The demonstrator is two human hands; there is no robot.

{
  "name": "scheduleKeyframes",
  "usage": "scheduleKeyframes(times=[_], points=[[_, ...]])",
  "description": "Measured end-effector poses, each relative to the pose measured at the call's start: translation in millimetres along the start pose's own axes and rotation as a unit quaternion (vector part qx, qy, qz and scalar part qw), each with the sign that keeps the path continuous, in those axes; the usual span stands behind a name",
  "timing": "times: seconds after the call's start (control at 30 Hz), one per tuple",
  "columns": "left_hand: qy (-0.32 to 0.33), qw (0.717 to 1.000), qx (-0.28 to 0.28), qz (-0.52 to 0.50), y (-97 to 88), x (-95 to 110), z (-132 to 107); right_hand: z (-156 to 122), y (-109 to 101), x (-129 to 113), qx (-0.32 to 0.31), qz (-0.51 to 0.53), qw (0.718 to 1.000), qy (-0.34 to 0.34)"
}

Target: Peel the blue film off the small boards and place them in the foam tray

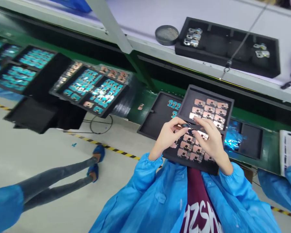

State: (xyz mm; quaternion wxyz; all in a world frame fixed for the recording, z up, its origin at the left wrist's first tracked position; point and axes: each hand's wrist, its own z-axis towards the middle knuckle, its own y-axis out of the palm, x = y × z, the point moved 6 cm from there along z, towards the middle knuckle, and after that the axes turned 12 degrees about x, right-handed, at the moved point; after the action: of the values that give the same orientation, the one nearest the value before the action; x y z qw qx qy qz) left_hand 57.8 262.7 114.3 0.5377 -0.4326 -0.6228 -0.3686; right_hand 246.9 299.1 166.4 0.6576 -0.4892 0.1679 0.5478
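Note:
My left hand [168, 136] pinches a small dark, shiny plate-like part [186, 126] between thumb and fingers. My right hand [210, 138] is beside it; its thumb is close to the part's right end, and its index finger is held apart from the thumb. Whether the right fingertips touch the part is hard to see. Below both hands lies a black tray [168, 157] with rows of pinkish metal plates [196, 157]. Just beyond, another black tray [188, 94] carries similar plates [208, 109].
Left of my trays, a black tray [150, 124] holds several blue-filmed pieces [174, 104]. Blue film scraps [232, 137] fill part of a right-hand tray [252, 142]. More filled trays [93, 89] stand left. A metal hook [227, 66] hangs ahead. A person's legs [63, 178] are at left.

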Motion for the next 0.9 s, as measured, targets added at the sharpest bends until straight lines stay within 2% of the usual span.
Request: scheduleKeyframes(times=[0.1, 0.17, 0.27, 0.4, 0.5, 0.6, 0.7, 0.8, 0.9], points=[[-0.026, 0.999, -0.024, -0.031, 30.9, 1.1, -12.2, -3.7, -3.5, 10.8, 0.006, 0.027, 0.998, 0.055], [-0.022, 0.999, -0.029, -0.032, 44.3, 0.5, -18.0, -7.3, -11.8, 15.8, 0.016, 0.037, 0.997, 0.073], [0.01, 1.0, -0.023, -0.007, 56.0, 2.7, -25.3, -12.6, -23.9, 22.3, 0.032, 0.047, 0.992, 0.113], [0.013, 1.0, 0.0, 0.005, 66.2, 2.1, -32.9, -21.3, -32.5, 27.1, 0.069, 0.058, 0.983, 0.158], [0.028, 0.999, 0.032, 0.003, 71.1, 1.7, -36.2, -28.1, -33.6, 25.8, 0.089, 0.047, 0.985, 0.142], [0.041, 0.998, 0.049, 0.001, 74.0, 1.4, -37.6, -33.4, -36.1, 23.1, 0.116, 0.02, 0.988, 0.099], [0.041, 0.999, 0.027, -0.001, 76.4, 1.1, -38.1, -37.1, -40.4, 22.8, 0.145, -0.02, 0.987, 0.062], [0.038, 0.999, -0.017, -0.014, 78.5, 0.3, -39.3, -39.3, -43.6, 24.0, 0.161, -0.054, 0.985, 0.035], [0.018, 0.999, -0.039, -0.031, 77.5, -4.8, -39.8, -41.3, -46.9, 20.6, 0.183, -0.084, 0.979, -0.017]])
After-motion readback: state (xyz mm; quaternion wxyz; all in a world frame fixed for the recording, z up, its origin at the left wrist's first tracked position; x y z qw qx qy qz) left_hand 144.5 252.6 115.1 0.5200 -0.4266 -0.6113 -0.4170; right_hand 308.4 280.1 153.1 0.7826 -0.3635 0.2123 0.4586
